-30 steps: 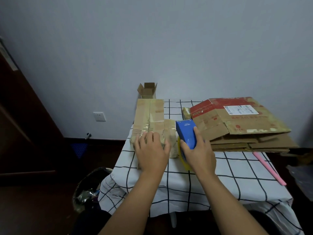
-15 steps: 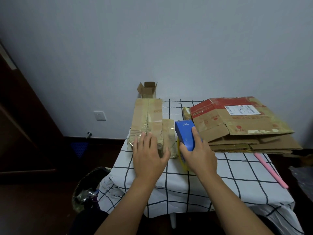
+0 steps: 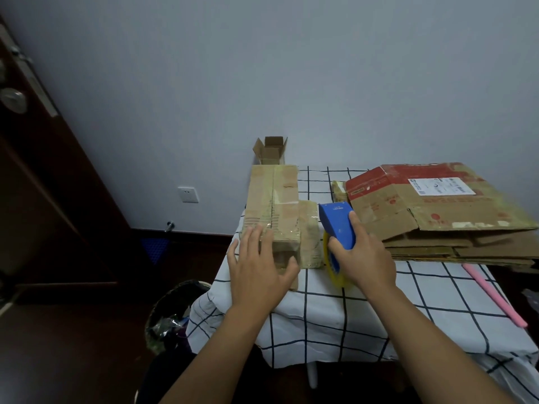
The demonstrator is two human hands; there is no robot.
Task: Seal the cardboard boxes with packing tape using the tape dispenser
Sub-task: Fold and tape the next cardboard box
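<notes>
- Cardboard box [image 3: 272,211] had slid towards the table's left edge under the flat, open-fingered left hand [image 3: 259,272]
- Right hand [image 3: 364,258] still gripped the blue tape dispenser [image 3: 338,225] beside it, taping not yet begun

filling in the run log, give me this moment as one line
left hand: resting flat on long cardboard box | right hand: gripping blue tape dispenser beside box | flattened cartons: stacked at right

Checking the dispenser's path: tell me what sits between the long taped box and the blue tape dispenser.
In the head view, a smaller taped cardboard box stands between the long box and the tape dispenser, against the long box's side.
</notes>
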